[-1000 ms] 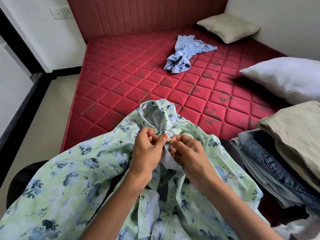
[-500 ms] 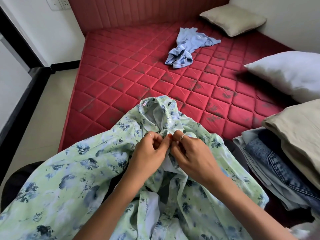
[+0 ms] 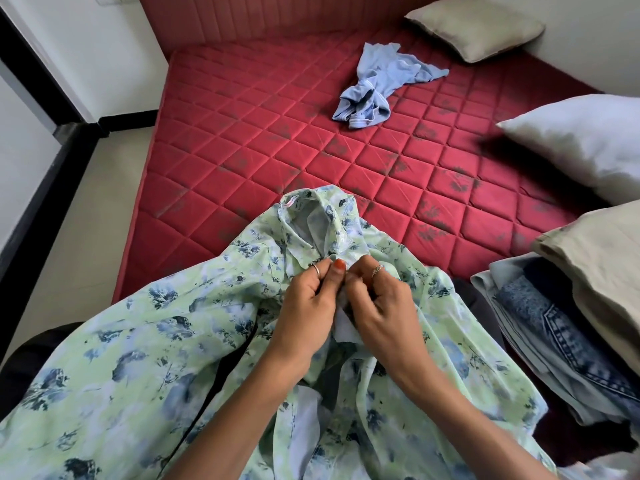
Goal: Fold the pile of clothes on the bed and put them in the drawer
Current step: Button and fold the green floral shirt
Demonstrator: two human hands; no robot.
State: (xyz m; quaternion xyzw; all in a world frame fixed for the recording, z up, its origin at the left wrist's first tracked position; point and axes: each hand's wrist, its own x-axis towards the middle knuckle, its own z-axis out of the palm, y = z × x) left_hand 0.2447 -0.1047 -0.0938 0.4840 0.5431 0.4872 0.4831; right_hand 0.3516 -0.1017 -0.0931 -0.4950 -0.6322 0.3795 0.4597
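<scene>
Left hand (image 3: 304,306) and right hand (image 3: 379,303) pinching front placket of green floral shirt (image 3: 145,344), just below collar. Blue garment (image 3: 377,84) crumpled far on red mattress (image 3: 259,133). Folded jeans stack (image 3: 554,344) near right.

Red quilted bed (image 3: 263,140) carries floral shirt (image 3: 138,358), crumpled blue garment (image 3: 377,84), 3 pillows, folded stack (image 3: 554,341)

Bright, even daylight, soft shadows, sharp centre, slight wide-angle bending toward the edges.
</scene>
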